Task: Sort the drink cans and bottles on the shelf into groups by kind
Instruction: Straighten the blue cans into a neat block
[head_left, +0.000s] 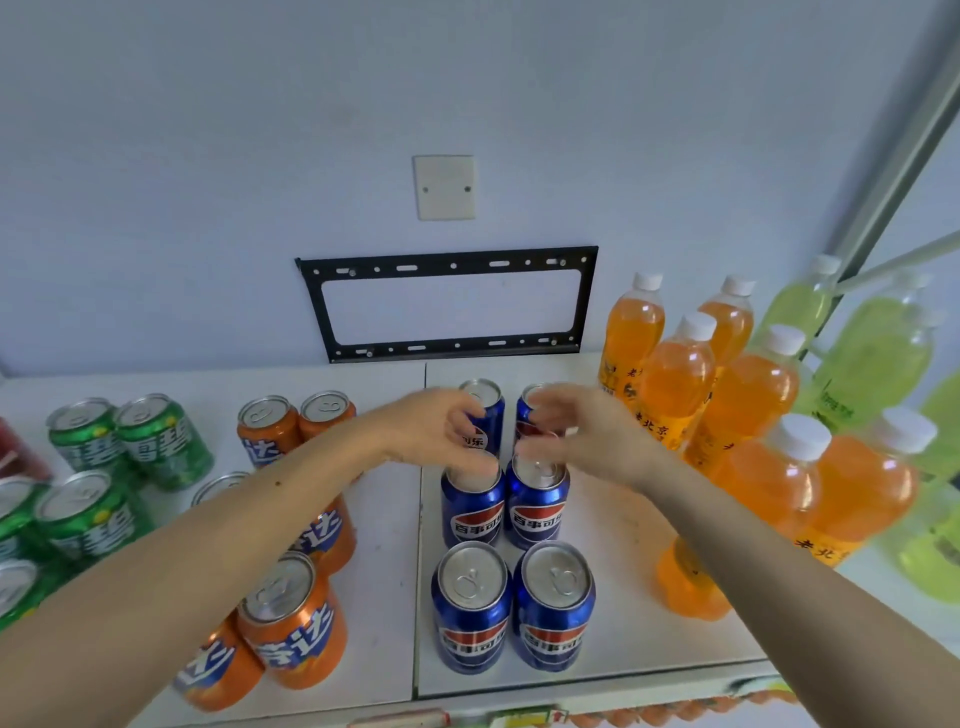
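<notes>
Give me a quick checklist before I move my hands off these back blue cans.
1. Blue cans in neat pairs, upright: ok, six in two columns.
2. Left hand on the back left can: fingers curl round it, ok.
3. Right hand grip on the back right can: cannot tell, blurred.
4. Orange cans kept apart from blue: ok, all left of the shelf seam.
5. Orange bottles clear of the right forearm: ok, beside it, no contact visible.
6. Green cans grouped: ok, at far left.
</notes>
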